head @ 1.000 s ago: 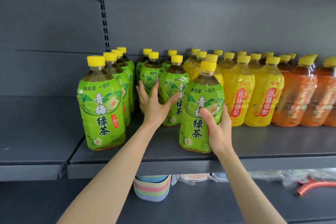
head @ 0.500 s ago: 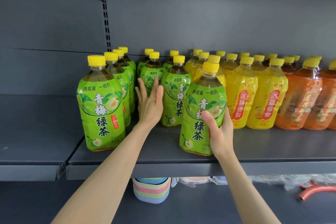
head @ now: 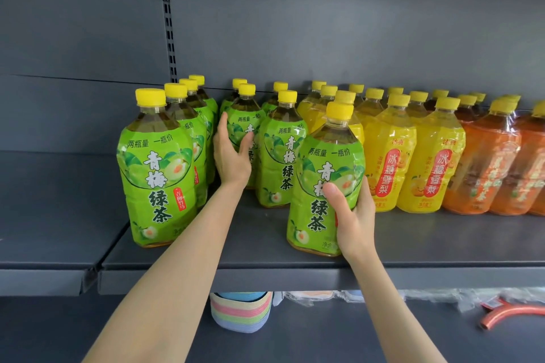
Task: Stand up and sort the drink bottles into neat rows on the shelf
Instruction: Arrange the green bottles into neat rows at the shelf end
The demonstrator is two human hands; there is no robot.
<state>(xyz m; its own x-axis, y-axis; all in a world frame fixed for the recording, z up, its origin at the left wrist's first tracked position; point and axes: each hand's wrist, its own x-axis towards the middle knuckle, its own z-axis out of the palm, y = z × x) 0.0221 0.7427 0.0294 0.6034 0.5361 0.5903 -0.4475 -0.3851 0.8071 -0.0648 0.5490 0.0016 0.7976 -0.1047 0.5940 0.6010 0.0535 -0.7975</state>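
Green-labelled tea bottles with yellow caps stand on a grey shelf. My right hand grips the lower body of one green bottle upright near the shelf's front edge. My left hand wraps its fingers around another green bottle in the second row from the left, thumb on its right side. A further green bottle stands between the two hands. The front bottle of the left row stands near the shelf edge with several more behind it.
Yellow-labelled bottles and orange-labelled bottles fill the shelf to the right in rows. A lower grey shelf section lies to the left. Below are a striped stack of bowls, plastic wrapping and an orange curved piece.
My left hand slid left off the middle green bottle and closed around the bottle in the second row. The right hand kept its hold on the front bottle.
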